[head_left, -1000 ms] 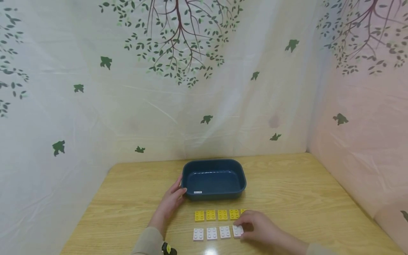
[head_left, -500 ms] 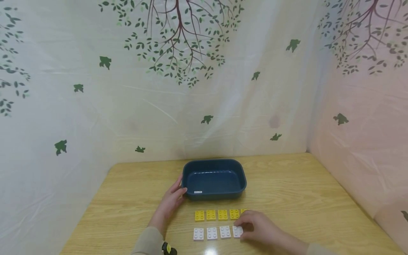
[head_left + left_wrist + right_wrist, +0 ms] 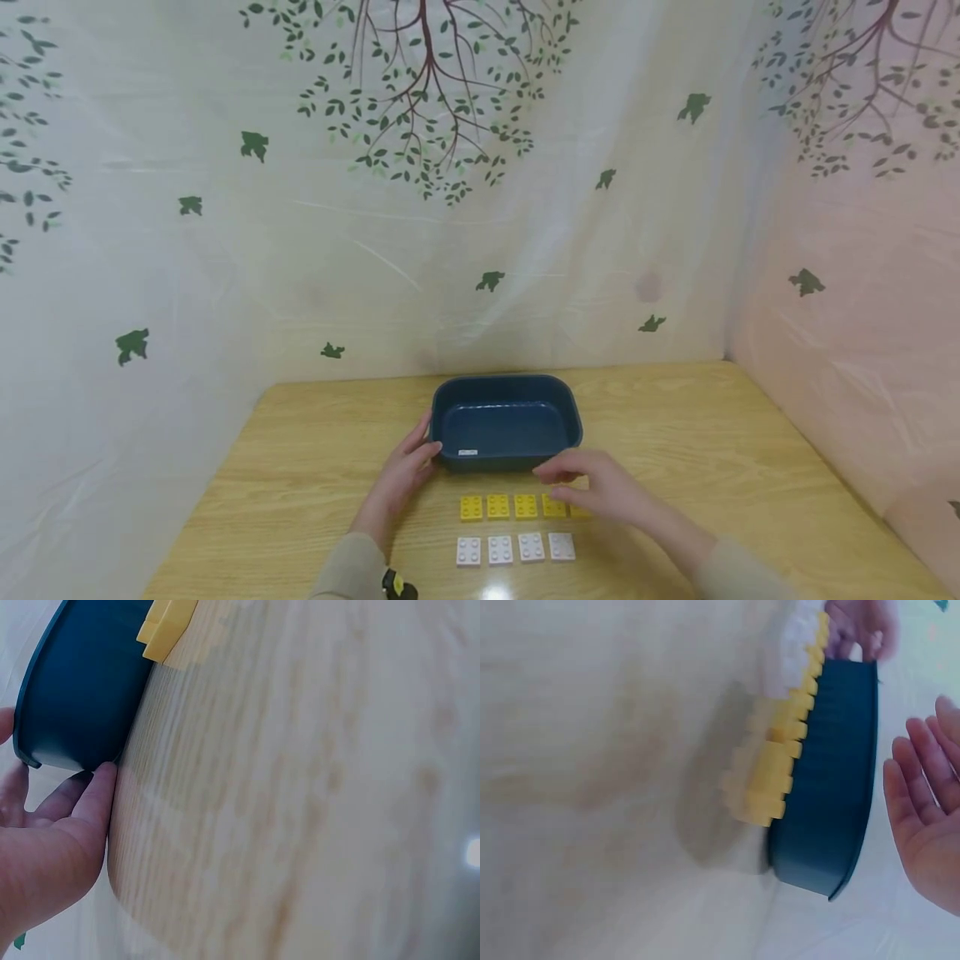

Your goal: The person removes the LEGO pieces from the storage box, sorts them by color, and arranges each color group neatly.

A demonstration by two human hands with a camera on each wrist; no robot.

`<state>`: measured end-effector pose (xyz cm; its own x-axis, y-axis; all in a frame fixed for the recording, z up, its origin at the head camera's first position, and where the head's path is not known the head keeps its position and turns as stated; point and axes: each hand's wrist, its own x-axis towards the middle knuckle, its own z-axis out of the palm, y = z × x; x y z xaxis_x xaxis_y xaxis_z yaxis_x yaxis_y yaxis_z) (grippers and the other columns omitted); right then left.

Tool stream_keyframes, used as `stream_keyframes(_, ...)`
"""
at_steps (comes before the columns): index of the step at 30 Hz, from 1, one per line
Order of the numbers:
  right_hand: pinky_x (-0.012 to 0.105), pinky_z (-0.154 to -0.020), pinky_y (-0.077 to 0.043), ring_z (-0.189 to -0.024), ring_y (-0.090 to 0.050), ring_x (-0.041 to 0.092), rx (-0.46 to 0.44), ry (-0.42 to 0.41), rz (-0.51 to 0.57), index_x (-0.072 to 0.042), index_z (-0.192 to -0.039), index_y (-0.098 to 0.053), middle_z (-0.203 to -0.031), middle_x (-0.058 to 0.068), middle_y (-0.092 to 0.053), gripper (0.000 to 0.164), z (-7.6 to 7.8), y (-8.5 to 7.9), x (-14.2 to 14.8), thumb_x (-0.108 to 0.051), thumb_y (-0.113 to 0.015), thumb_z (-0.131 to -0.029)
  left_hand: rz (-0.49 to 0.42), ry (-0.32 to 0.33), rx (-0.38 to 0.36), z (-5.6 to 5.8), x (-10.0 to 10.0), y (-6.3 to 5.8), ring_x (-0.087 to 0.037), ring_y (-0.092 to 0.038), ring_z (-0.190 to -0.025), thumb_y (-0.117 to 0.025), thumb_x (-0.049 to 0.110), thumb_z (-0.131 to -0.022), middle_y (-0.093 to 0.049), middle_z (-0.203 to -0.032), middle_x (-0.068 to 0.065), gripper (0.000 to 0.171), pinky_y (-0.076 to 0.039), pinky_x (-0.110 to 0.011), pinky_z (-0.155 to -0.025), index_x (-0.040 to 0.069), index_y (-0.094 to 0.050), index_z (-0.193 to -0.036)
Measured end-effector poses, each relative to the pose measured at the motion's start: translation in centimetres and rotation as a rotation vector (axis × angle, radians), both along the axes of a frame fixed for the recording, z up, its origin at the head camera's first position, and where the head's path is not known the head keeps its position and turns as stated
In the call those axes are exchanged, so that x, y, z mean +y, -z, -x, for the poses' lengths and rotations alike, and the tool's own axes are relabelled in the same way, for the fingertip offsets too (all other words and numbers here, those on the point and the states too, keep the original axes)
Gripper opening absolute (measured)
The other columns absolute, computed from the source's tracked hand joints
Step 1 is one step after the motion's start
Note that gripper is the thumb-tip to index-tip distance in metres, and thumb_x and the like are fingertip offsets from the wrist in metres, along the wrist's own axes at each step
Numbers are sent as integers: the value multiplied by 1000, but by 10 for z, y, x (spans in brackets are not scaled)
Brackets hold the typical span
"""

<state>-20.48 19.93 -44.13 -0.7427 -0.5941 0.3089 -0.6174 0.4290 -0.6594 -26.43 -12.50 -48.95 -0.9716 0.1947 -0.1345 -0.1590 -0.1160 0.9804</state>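
A dark blue rectangular bin [image 3: 507, 464] stands toward the back of the table. My left hand [image 3: 401, 477] holds its left end, thumb by the rim and fingers along the outer wall; the left wrist view shows the fingers [image 3: 94, 799] against that wall. My right hand [image 3: 592, 483] hovers in front of the bin, over the right end of a row of yellow toy bricks [image 3: 498, 507]. Its fingers are extended with nothing between them, as the right wrist view confirms. The hand partly hides the rightmost yellow bricks. Nearer me lies a row of white toy bricks [image 3: 500, 550].
The wooden table [image 3: 322, 450] reaches back to a pale curtain [image 3: 375, 283] printed with branches and birds. A pinkish curtain [image 3: 862, 375] borders the right side. A small black and yellow item [image 3: 398, 586] shows at my left sleeve.
My right hand has left the rightmost white brick and moved up and forward, toward the bin. That brick stays in its row. The left hand keeps its place at the bin.
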Motion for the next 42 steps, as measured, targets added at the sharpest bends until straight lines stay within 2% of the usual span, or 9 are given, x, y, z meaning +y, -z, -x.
stream_keyframes(5, 35, -88, -55, -101, -66, 14, -71, -54, 34, -5, -123, -68, -113, 5, -71, 32, 22, -9, -11, -10, -70, -92, 1, 1, 3, -1, 1, -1, -40, -23, -145, -53, 8, -100, -16, -162, -19, 62, -27, -56, -112, 20, -30, -156)
stream_keyframes(13, 29, -95, -51, -112, -64, 15, -240, -96, 40, -12, -133, -62, -121, 3, -69, 32, 60, -20, -41, -17, -55, -102, 27, 0, -5, -2, 0, -5, -39, -23, -145, -54, 11, -100, -16, -163, -16, 63, -28, -56, -112, 22, -30, -157)
stream_keyframes(22, 34, -95, -52, -102, -67, 17, -343, -99, 6, 0, -134, -58, -112, 5, -71, 34, 93, -7, -70, -14, -48, -105, 37, 10, -11, 0, 0, -2, -40, -26, -144, -54, 13, -100, -19, -162, -19, 62, -29, -56, -112, 21, -30, -157)
stream_keyframes(30, 35, -92, -53, -96, -67, 13, -440, -90, -82, -6, -132, -62, -104, -2, -72, 32, 104, 2, -92, -15, -46, -106, 62, 10, -33, 1, -2, -3, -37, -25, -145, -54, 17, -101, -18, -163, -14, 62, -30, -55, -112, 28, -31, -157)
stream_keyframes(35, 40, -98, -50, -101, -66, 14, -438, -71, -156, -8, -129, -64, -105, -2, -71, 31, 107, 7, -101, -18, -48, -105, 68, 15, -39, 1, -3, -3, -37, -24, -146, -53, 18, -101, -16, -164, -13, 61, -30, -55, -112, 29, -30, -157)
stream_keyframes(42, 39, -96, -51, -100, -66, 11, -467, -27, -142, -10, -129, -64, -107, -4, -72, 31, 112, 14, -105, -22, -48, -105, 58, 15, -28, 1, -2, -2, -37, -24, -146, -53, 16, -100, -16, -164, -15, 62, -30, -54, -112, 26, -30, -157)
